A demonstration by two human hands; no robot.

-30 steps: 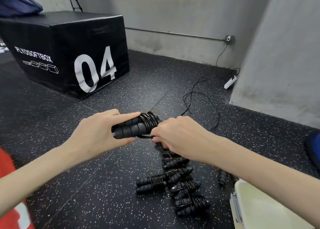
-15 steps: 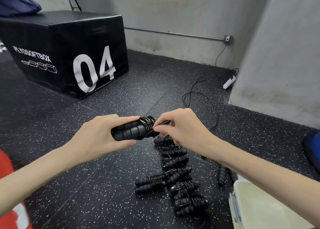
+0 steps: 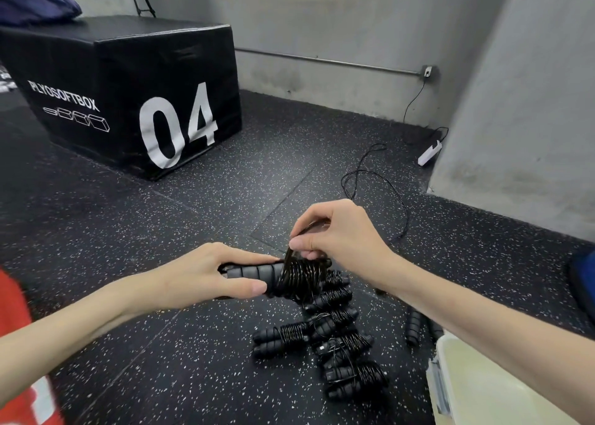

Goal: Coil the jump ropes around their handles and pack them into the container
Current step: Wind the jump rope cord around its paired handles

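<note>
Our left hand (image 3: 206,279) grips the black handles (image 3: 254,271); our right hand (image 3: 338,231) pinches the rope (image 3: 299,276) above its coil.

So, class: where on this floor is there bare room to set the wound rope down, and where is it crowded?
Bare floor lies left of the pile of coiled ropes, and more between the black box and the hands. It is crowded between the pile and the white container, where loose handles lie.
</note>
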